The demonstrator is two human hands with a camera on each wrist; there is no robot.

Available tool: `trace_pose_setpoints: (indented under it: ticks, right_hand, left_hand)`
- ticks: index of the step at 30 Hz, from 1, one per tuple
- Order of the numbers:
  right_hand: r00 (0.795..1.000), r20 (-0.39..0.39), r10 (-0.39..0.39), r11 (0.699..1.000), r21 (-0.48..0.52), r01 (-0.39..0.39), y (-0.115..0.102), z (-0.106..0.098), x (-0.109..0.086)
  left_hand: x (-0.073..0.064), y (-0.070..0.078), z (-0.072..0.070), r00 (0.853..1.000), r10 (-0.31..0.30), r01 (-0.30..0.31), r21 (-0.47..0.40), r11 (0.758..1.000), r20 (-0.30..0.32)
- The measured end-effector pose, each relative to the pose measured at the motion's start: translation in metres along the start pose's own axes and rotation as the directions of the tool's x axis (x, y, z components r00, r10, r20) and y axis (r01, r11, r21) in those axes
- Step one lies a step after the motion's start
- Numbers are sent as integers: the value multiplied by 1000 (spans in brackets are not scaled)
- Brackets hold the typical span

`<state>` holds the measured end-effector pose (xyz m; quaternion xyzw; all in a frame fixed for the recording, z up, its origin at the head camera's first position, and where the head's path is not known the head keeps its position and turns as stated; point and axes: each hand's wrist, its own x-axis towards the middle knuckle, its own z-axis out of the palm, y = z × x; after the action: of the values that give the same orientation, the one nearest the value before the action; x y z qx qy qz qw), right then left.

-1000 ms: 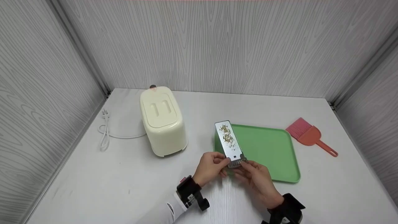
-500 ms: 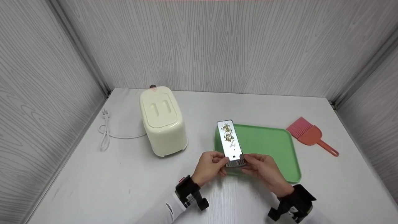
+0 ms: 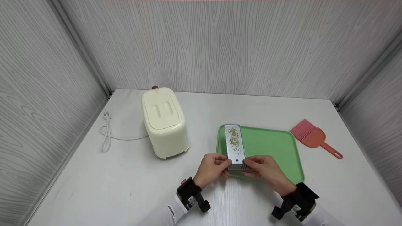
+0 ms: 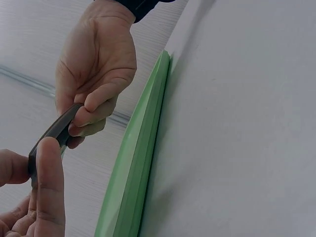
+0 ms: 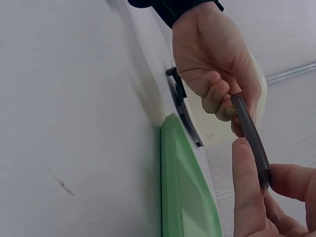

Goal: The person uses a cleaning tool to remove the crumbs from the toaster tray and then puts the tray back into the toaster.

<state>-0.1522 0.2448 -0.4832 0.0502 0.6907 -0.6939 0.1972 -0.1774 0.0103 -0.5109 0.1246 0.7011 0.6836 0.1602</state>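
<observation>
On the worktop (image 3: 94,188) we listed: toaster (image 3: 165,122), its cord (image 3: 125,138) to the left; tray (image 3: 273,150), right of the toaster; brush (image 3: 312,137), beside the tray's right rear corner. Over the tray's left side, between left fingers (image 3: 224,164) and right fingers (image 3: 252,164), we found: crumb tray (image 3: 231,157), crumbs (image 3: 234,140) on it.

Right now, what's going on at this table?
A person is pinching the near end of a silver tray between left hand and right hand. Brownish specks lie on top of it. It's held raised over the left part of the green tray. The toaster stands to the left, its plug lying on the table; a brush lies right.
</observation>
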Motion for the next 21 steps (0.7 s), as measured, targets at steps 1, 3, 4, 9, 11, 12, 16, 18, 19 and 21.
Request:
trace_pose_setpoints:
  ticks: [1,3,4,9,11,12,16,18,19,21]
  right_hand:
    - [1000,-9,-1,1000,2,1,1,1,-1]
    - [1000,-25,-4,1000,7,4,3,3,-2]
    - [999,-34,-4,1000,8,4,4,4,-2]
    - [997,-71,2,999,43,1,10,10,-5]
    - [996,-86,5,998,58,0,12,13,-5]
    - [995,-97,7,998,67,-1,14,15,-5]
    - [990,-143,19,995,95,-5,17,21,-6]
    - [987,-157,22,994,109,-5,19,24,-7]
    - [986,-162,22,993,114,-4,20,25,-7]
    - [986,-164,21,993,116,-2,20,26,-7]
  left_hand:
    - [0,-1,0,1000,1,-1,-9,1000,-5]
    - [0,-2,1,1000,1,-2,-27,1000,-22]
    - [-1,-2,1,999,3,-4,-33,999,-34]
    - [-5,-1,7,993,0,-2,-14,1000,-117]
    - [-8,-1,10,989,-9,5,-21,1000,-147]
    - [-9,-1,12,988,-15,9,-42,999,-156]
    - [-12,0,17,982,-36,13,-126,992,-187]
    - [-13,-1,18,980,-37,8,-151,989,-196]
    - [-13,-1,19,980,-36,5,-158,987,-197]
    - [-12,-1,19,979,-35,2,-162,987,-199]
